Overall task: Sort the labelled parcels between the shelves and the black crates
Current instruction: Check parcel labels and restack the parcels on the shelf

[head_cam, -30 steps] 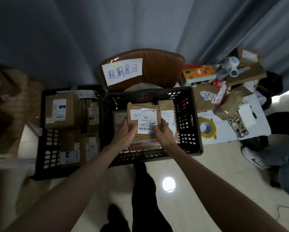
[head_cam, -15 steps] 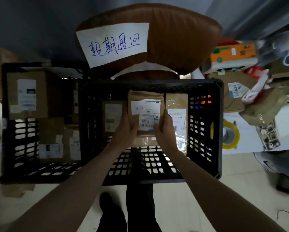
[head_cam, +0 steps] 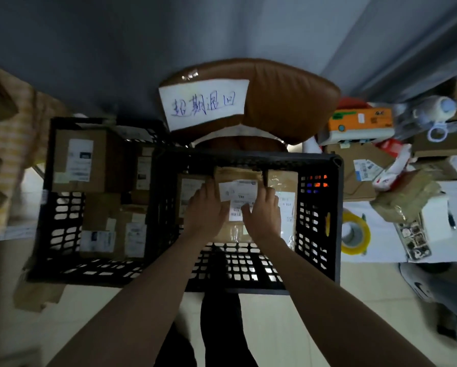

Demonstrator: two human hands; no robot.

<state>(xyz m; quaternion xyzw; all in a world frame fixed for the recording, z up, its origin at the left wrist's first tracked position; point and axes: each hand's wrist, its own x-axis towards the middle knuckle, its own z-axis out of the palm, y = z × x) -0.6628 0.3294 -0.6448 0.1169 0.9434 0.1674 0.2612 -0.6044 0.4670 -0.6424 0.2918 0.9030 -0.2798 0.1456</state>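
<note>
Now both hands down inside the nearer black crate, setting a brown labelled parcel in place. Left hand curled round the parcel's left edge, right hand curled round its right edge, thumbs lying over the white shipping label. Held label-up, probably so the print stays readable after placing. Parcel slotted between a smaller parcel on the left and a plastic-wrapped parcel on the right, touching or nearly touching both; looks like row packing along the crate's far wall to keep floor space free at the near end. Cannot tell whether the parcel already rests on the crate floor or hangs just above it. Second black crate to the left, already packed with several boxed parcels, labels facing up too. Handwritten paper sign taped to the brown chair back behind the crates, likely marking this crate's category. Worktop to the right, carrying a yellow tape roll, loose parcels and an orange box. Judged step: release and withdraw; risk is the parcel tipping onto its neighbours if let go unevenly.
</note>
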